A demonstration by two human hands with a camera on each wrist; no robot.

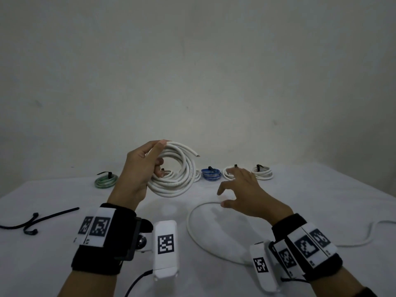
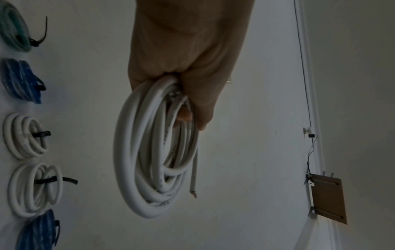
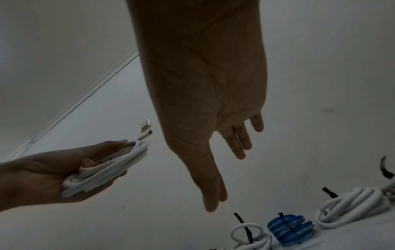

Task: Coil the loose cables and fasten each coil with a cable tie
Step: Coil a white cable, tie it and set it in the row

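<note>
My left hand (image 1: 150, 161) holds a white cable coil (image 1: 182, 181) upright above the table, thumb on top and fingers curled through the loops; the coil's cut end (image 1: 198, 155) sticks out to the right. In the left wrist view the coil (image 2: 132, 152) hangs from the hand (image 2: 192, 67). My right hand (image 1: 235, 189) hovers to the right of the coil with fingers spread, holding nothing, just above a loose white cable (image 1: 190, 230) that curves across the cloth. The right wrist view shows the right hand's straight fingers (image 3: 239, 143) and the held coil (image 3: 102, 169).
Tied coils line the back of the white-clothed table (image 1: 64, 264): green (image 1: 106, 181), blue (image 1: 211, 174), white (image 1: 230, 173) and white (image 1: 262, 173). Loose black cable ties (image 1: 42, 219) lie at the left. The loose cable runs off to the right edge (image 1: 364, 241).
</note>
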